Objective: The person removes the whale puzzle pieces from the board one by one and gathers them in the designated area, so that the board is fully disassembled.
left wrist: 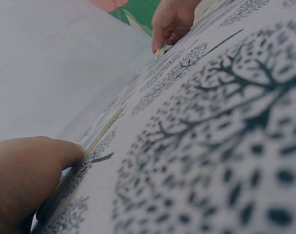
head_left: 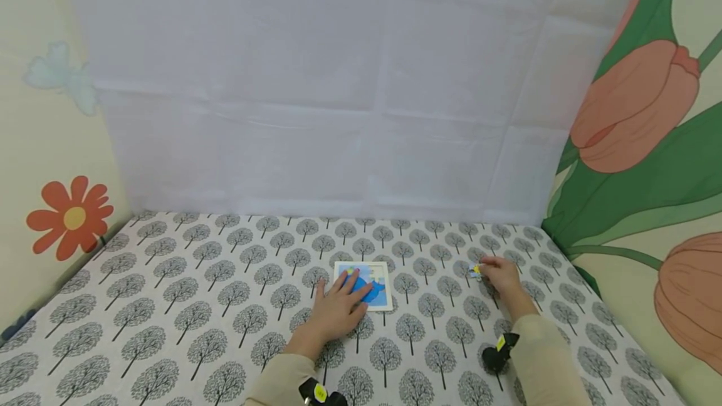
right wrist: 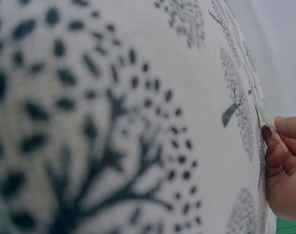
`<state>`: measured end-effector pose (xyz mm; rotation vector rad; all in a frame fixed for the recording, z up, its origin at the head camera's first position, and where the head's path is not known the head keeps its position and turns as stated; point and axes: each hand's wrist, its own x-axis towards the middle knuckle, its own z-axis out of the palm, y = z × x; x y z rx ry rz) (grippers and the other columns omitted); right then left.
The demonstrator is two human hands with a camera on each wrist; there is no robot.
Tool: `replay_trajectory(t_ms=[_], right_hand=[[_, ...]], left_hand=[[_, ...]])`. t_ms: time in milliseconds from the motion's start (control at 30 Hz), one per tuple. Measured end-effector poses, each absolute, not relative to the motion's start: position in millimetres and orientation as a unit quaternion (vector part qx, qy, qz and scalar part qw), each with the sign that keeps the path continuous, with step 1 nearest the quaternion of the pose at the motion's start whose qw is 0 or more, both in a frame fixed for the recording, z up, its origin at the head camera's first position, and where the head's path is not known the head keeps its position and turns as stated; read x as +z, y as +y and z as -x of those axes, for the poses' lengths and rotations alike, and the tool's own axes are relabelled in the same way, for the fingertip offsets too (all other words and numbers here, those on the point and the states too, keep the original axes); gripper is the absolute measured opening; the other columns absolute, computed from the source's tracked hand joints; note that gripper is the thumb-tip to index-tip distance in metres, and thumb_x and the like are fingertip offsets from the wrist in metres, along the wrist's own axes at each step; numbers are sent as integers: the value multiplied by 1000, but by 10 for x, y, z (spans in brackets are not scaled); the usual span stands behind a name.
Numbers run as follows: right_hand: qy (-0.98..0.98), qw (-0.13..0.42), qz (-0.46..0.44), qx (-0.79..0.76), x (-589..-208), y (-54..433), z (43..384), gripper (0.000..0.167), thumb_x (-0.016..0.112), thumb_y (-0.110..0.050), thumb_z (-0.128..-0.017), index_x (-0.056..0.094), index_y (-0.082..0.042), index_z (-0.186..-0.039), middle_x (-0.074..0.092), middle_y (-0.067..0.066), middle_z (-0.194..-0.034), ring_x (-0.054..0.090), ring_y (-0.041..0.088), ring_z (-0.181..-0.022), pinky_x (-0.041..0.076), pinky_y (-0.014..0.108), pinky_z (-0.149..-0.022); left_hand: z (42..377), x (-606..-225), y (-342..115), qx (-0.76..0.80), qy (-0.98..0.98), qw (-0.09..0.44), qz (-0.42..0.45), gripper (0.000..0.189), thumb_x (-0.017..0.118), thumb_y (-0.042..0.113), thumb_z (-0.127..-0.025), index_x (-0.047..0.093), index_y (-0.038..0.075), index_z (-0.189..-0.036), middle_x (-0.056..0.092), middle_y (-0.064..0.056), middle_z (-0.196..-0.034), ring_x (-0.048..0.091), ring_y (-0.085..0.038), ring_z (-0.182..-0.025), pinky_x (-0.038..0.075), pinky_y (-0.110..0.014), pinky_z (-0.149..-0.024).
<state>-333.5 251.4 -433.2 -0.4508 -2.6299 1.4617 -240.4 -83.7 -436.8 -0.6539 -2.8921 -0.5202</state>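
Observation:
A small jigsaw puzzle in a white frame (head_left: 381,304) lies on the cloth, a blue shape on its picture. My left hand (head_left: 338,310) rests on it with fingers spread, covering its left and lower part. The upper right of the picture shows a pale patch. In the left wrist view the thumb (left wrist: 65,153) lies along the frame's edge. Off to the right, my right hand (head_left: 502,277) pinches a small yellow and light-blue puzzle piece (head_left: 476,271) between thumb and fingers, close over the cloth. Part of that piece is hidden by the fingers in the right wrist view.
A white cloth printed with dark trees (head_left: 231,324) covers the table. Behind it hangs a creased white sheet (head_left: 293,111). Painted walls stand on both sides, with a red flower (head_left: 74,218) at left and tulips (head_left: 632,105) at right. Black wrist cameras sit on both sleeves.

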Motion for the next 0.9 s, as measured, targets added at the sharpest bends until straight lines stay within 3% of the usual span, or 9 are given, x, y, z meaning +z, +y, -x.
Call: replay_trajectory(t_ms=[233,433,567,767,900], right_hand=[[-851,46,167,496,-4274,2609,3235,29,50,-11,-85,53,2,-111,52,18,-108,50,23,-82,41,33,-67],[-838,40,175,515,-4196,2632,3198,30,51,-14,-86,53,1,-112,54,16,-103,50,15,-70,37,18,-49],[-828,29,159,537,-4125,2544,3243,31,52,-14,-85,52,2,-112,53,17,-104,50,15,-70,35,14,-42],[-837,17,182,516,-4010,2492,3286,33,52,-17,-85,52,-1,-114,51,16,-110,50,23,-88,36,18,-48],[-835,8,179,521,-3932,2499,3275,35,50,-19,-87,49,-2,-118,48,15,-117,45,27,-103,43,29,-69]], left_hand=[[2418,-4371,-764,-172,-958,58,224,41,39,32,-91,43,20,-129,24,-9,-139,15,-30,-126,4,-60,-93],[2410,-4351,-769,-168,-957,60,231,41,38,33,-91,43,19,-130,25,-11,-138,16,-31,-126,5,-60,-93],[2392,-4326,-832,-165,-960,66,215,41,40,32,-91,43,19,-129,25,-11,-138,16,-31,-126,5,-60,-93],[2389,-4311,-844,-177,-957,66,222,41,40,32,-91,43,18,-129,25,-12,-138,15,-31,-126,5,-61,-92],[2397,-4312,-809,-181,-955,68,224,41,40,32,-91,43,19,-129,24,-11,-138,15,-31,-126,3,-60,-93]])
